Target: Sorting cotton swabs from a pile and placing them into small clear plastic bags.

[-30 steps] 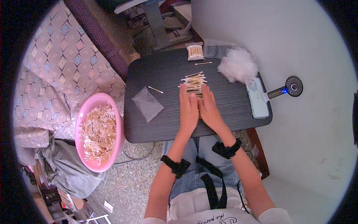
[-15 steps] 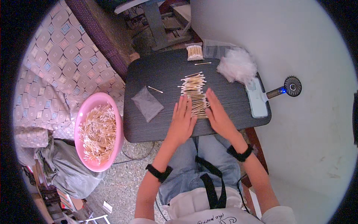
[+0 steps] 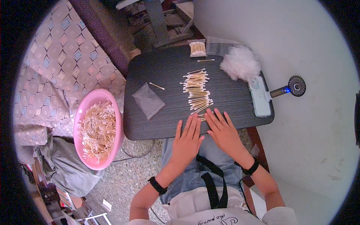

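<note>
A column of cotton swabs (image 3: 197, 90) with white tips lies crosswise on the dark table (image 3: 170, 116), running from its middle toward its near edge. At the near end, my left hand (image 3: 188, 135) rests flat with fingers stretched out, its fingertips beside the lowest swabs. My right hand (image 3: 224, 129) lies flat on the other side, fingers spread and touching or nearly touching the same swabs. A few swabs show between the two hands; others may be hidden under the fingers. Neither hand grips anything.
Left on the table are a clear plastic bag (image 3: 148, 100) and a loose swab (image 3: 156, 86). A filled swab packet (image 3: 197, 49), a heap of clear bags (image 3: 241, 63), a phone (image 3: 259, 99) and a small fan (image 3: 296, 86) line the far and right sides. A pink tub (image 3: 119, 131) of swabs stands left.
Both hands have slid back toward me along the column, from its sides to its near end. More swabs are uncovered, and the near ones lie more slanted.
</note>
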Available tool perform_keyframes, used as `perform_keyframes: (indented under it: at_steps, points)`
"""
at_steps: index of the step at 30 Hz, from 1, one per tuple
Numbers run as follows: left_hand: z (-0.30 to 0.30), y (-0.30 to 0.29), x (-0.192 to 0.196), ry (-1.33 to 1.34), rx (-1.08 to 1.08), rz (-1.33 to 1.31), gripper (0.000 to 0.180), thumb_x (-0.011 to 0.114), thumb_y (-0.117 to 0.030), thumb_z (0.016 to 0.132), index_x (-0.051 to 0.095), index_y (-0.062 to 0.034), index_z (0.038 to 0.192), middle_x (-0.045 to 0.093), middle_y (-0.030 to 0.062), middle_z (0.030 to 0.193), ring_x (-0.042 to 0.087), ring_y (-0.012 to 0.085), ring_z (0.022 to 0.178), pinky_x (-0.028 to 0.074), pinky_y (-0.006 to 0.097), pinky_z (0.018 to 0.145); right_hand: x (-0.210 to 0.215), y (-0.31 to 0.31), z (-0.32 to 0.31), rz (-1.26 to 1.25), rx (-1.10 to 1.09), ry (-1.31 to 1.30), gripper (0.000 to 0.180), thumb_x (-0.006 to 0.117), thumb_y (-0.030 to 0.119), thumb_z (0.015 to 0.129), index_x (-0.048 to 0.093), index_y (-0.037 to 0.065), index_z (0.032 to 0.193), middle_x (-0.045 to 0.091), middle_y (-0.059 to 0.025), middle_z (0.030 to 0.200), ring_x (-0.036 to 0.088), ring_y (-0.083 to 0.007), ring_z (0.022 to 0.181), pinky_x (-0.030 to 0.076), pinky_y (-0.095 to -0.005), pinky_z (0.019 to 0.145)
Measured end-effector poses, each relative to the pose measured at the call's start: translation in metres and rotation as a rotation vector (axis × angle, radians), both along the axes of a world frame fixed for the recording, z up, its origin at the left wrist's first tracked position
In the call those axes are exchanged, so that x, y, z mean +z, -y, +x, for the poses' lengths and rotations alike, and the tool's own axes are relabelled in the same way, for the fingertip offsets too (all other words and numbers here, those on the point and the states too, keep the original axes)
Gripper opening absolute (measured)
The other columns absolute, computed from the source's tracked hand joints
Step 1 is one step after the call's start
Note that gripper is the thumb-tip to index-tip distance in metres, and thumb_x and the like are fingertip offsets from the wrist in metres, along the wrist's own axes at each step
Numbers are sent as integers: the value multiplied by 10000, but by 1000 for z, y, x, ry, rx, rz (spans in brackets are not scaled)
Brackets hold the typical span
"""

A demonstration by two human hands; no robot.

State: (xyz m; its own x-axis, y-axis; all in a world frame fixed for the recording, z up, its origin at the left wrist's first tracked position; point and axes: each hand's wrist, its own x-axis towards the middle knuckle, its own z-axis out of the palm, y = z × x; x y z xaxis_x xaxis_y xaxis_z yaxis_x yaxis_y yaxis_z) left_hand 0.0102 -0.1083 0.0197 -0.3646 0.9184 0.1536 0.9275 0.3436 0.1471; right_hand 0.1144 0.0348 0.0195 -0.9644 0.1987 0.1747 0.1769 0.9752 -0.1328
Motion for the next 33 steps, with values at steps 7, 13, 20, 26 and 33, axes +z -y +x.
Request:
perform_keyframes:
  at_steps: [7,13,20,26,33]
  points:
    - [-2,-15,-3,55,65,90,574,487,-273,902,339,28,1368,300,150,1459,275,266,1361,189,457,1108,-1,-4,-11,-41,-40,-47,572,523,279,889,353,46,1384,292,-87,1472,253,-272,1360,206,-456,1108]
    - [-18,-32,-8,-22,100,117,561,474,-265,912,333,23,1373,289,157,1462,275,279,1358,212,462,1097,-2,-15,-28,-74,-71,-99,549,454,259,930,307,31,1407,243,-121,1490,198,-321,1380,166,-482,1110]
    - [-46,-51,-11,-37,74,232,515,420,-215,929,327,8,1383,280,149,1471,271,279,1360,205,466,1101,-9,-33,-52,64,-41,-172,564,478,308,909,354,17,1375,282,-115,1474,226,-290,1372,212,-475,1099]
    - [-50,-49,-22,1,7,177,488,422,-192,925,356,6,1366,307,139,1460,307,257,1344,215,460,1103,-13,-29,-51,-47,14,-181,492,462,211,923,375,6,1361,317,-136,1454,289,-297,1345,214,-442,1104]
    - [-45,-47,-24,-68,-45,265,411,525,-133,878,481,18,1257,427,141,1349,416,292,1252,351,425,1034,-17,-24,-41,-113,31,-227,470,501,120,859,430,-11,1305,432,-143,1340,393,-304,1266,324,-413,1052]
